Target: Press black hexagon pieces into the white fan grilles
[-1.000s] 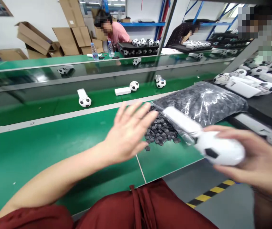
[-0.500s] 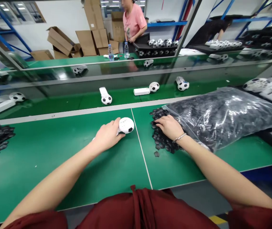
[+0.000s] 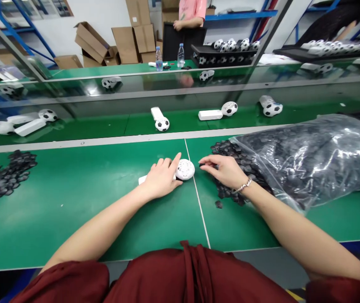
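Note:
My left hand (image 3: 162, 179) is closed around a white device with a ball-shaped head (image 3: 185, 169), just left of the white line on the green table. The upturned face of the head is mostly white; the palm hides much of the handle. To its right, my right hand (image 3: 226, 170) pinches a small black piece (image 3: 202, 165) between thumb and fingers. Beneath and behind that hand spreads a pile of flat black pieces (image 3: 230, 150). One loose black piece (image 3: 218, 204) lies nearer to me.
A clear plastic bag of black pieces (image 3: 318, 155) lies at right. Another black pile (image 3: 9, 176) is at far left. Beyond the pale edge strip, several football-headed devices (image 3: 162, 123) rest on the green belt. A person (image 3: 192, 12) stands across by a black tray (image 3: 221, 57).
My right hand has come away from the pile toward the device, a black piece in its fingertips. The ball head in my left hand has turned, showing its whiter face. The camera view has shifted.

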### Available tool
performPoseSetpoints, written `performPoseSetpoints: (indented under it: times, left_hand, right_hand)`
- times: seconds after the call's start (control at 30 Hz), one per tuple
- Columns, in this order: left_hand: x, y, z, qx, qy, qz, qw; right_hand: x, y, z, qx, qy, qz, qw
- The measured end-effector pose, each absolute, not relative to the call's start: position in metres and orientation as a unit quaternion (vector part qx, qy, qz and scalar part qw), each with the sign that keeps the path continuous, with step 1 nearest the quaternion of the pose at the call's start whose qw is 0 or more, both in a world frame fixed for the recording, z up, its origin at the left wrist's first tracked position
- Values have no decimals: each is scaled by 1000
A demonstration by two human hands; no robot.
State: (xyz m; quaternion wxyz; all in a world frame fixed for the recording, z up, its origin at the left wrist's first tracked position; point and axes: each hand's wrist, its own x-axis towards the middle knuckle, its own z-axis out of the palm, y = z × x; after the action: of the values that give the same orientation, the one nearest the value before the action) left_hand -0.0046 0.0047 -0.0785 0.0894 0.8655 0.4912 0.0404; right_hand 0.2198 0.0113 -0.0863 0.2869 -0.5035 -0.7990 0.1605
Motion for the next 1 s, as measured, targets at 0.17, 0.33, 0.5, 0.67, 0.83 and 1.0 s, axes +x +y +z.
performPoseSetpoints:
  times: [0.17,0.33,0.5,0.67,0.83,1.0]
  left_hand:
    - [-9,15,-74,872,444,69,195]
    - [-9,13,-78,855,465,110,203]
    - [-8,13,-78,852,467,125,201]
    - [-8,15,-75,850,464,132,212]
    - [-7,16,-75,839,472,137,233]
    - [-6,16,-78,836,475,156,227]
  right_hand:
    - [204,-6,-80,-446,-808,227,313]
    - [190,-12,-94,-415,-805,212,368]
    - [185,-11,-108,-436,-784,198,395]
    - [183,-7,-110,-441,-769,229,401]
    - [179,-6,-109,-446,-742,309,393]
    - [175,-6,-111,-466,-690,377,405]
